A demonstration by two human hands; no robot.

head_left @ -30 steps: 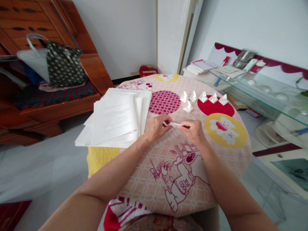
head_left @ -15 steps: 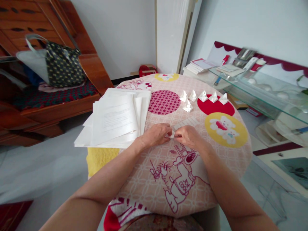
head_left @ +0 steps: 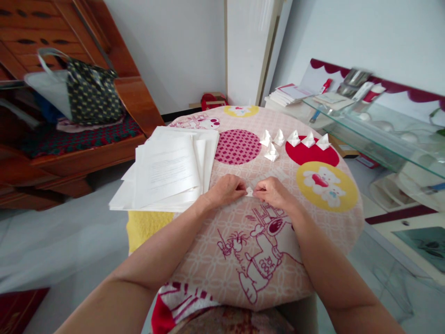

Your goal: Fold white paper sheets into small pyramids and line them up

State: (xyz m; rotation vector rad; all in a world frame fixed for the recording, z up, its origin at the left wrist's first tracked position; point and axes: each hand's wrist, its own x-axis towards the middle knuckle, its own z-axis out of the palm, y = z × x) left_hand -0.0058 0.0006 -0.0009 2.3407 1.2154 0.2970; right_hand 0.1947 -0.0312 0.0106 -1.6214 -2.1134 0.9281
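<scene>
Between my two hands is a small folded piece of white paper (head_left: pixel 249 191), just above or on the tablecloth. My left hand (head_left: pixel 229 189) pinches its left end with the fingertips. At its right end my right hand (head_left: pixel 273 190) pinches it too. The fingers partly cover the piece, so its full shape is hidden. Beyond my hands stand several small folded paper boats (head_left: pixel 294 138), some on a red circle of the cloth. To the left lies a stack of white paper sheets (head_left: pixel 170 167), the top one printed with text.
A round table with a pink patterned tablecloth (head_left: pixel 222 260) is in front of me. On the right stands a glass shelf (head_left: pixel 382 134) with cups and a metal container. A wooden bench (head_left: pixel 128 111) holding a dark patterned bag (head_left: pixel 92 93) is at the left.
My hands have drawn slightly apart, and more of the small folded paper shows between the fingertips. The boats and the paper stack stay where they were.
</scene>
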